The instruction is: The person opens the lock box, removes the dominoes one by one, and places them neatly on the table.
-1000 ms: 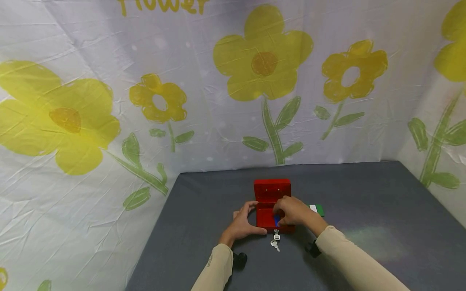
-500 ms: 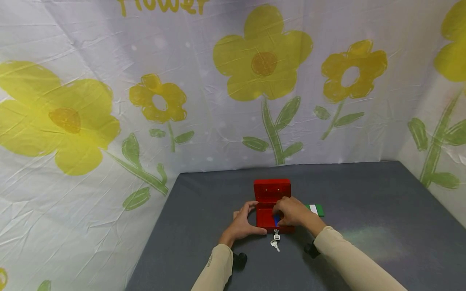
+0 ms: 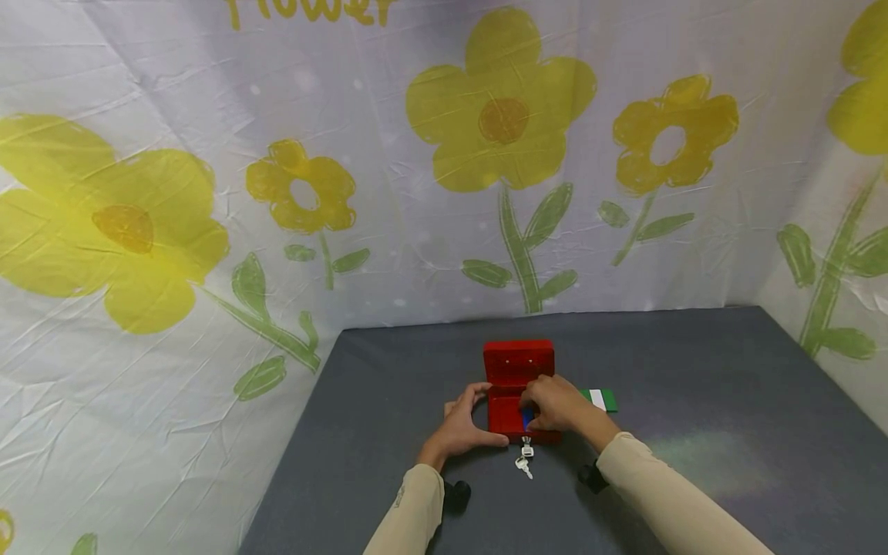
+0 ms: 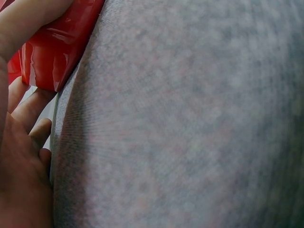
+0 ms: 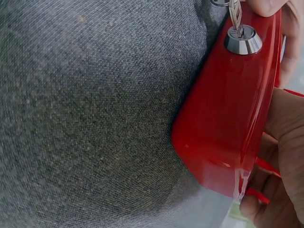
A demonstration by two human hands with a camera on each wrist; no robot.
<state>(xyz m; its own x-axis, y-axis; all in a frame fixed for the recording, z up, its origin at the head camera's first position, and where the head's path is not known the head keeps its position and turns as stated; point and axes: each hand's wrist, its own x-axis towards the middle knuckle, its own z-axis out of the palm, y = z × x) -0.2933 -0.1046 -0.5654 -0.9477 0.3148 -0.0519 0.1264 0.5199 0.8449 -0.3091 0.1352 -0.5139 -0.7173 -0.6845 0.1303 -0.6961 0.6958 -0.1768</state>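
Observation:
A red metal cash box (image 3: pixel 504 416) stands on the grey table with its lid (image 3: pixel 519 362) raised. My left hand (image 3: pixel 458 432) grips the box's left side, thumb at the front corner and fingers toward the back; the left wrist view shows this hand (image 4: pixel 23 123) against the red wall. My right hand (image 3: pixel 555 402) reaches into the box's right part and pinches a small blue flat piece (image 3: pixel 528 418) between thumb and fingers; most of that piece is hidden. A key (image 5: pixel 235 13) sits in the front lock (image 5: pixel 243 40), and more keys (image 3: pixel 524 466) hang from it.
A green and white card-like item (image 3: pixel 602 399) lies right of the box. Behind my left hand shows the edge of a small tan object (image 3: pixel 449 408). A flower-printed cloth (image 3: pixel 416 231) hangs behind the grey table (image 3: pixel 694 370).
Almost nothing differs. My right forearm has shifted very slightly to the left; both hands keep their places at the box.

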